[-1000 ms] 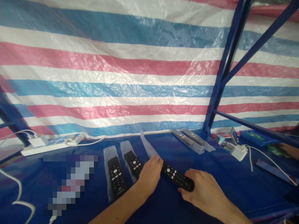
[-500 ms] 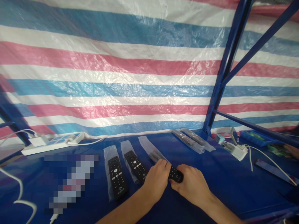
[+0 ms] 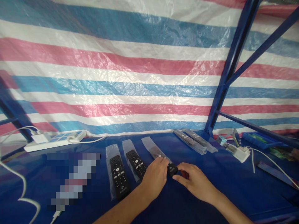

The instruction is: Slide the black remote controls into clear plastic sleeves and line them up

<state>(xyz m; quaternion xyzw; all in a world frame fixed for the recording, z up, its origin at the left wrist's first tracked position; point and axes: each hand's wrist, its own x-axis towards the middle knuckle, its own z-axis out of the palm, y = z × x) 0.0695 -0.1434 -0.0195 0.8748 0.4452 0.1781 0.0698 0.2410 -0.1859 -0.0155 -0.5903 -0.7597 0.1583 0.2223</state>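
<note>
A black remote control is mostly inside a clear plastic sleeve, its near end sticking out. My left hand is closed over the sleeve and the remote, hiding their middle. At the exposed end is my right hand, thumb and fingers parted, fingertips at the remote's edge; firm contact is hard to tell. Left of my hands lie a second remote control and a third remote control, each partly over or in a clear sleeve. My left hand overlaps the second remote's near end.
Two sleeved remotes lie at the back of the blue table. White power strips and cables are at both sides. A dark flat device and a blue tray are at right. Behind hangs a striped sheet with blue frame posts.
The remote has gone further into its sleeve, with less of it sticking out. My right hand has loosened its hold and moved slightly right. The view has shifted a little.
</note>
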